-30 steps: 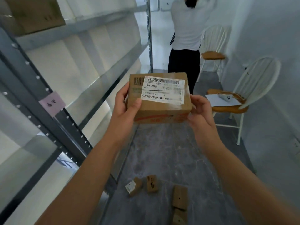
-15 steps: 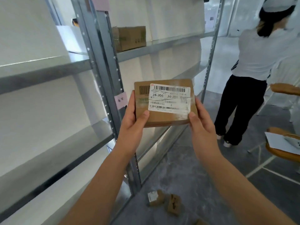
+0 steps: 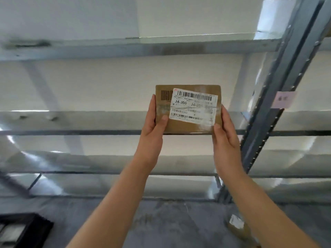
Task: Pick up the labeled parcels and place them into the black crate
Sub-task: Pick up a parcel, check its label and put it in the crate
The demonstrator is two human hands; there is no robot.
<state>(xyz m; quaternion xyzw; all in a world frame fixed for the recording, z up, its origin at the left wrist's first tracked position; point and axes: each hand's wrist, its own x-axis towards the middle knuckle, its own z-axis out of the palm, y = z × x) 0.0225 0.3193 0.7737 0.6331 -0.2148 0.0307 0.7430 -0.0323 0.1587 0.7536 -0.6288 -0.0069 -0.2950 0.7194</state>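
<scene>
The left hand's fingers [image 3: 152, 111] curl round the left edge of a flat cardboard parcel [image 3: 186, 127], the thumb pressed on its front face near the lower left corner. The right hand's fingers [image 3: 224, 115] wrap the right edge in the same way, with the thumb on the lower right corner. The rest of each hand's fingers lie behind the cardboard and cannot be seen. So both the left hand [image 3: 154, 127] and the right hand [image 3: 226, 136] grip the parcel, and both forearms reach up from the bottom of the view.

The parcel is held upright in the air at about the middle of the view, its front towards the camera. It is in front of a metal shelf rack [image 3: 107, 120] and touches no shelf that can be made out. A white shipping label [image 3: 193, 108] covers most of the front, with barcodes and the code "J4-J06" printed on it.

To the right stands a grey perforated upright post [image 3: 279, 90] with a pink tag [image 3: 283, 99] stuck on it. A white box [image 3: 272, 15] sits on the upper shelf, just left of the post.

The black crate [image 3: 41, 228] sits on the grey floor [image 3: 170, 221] at the lower left corner, well apart from the parcel. A small labelled parcel [image 3: 236, 221] lies on the floor at the lower right, partly hidden by the right forearm
</scene>
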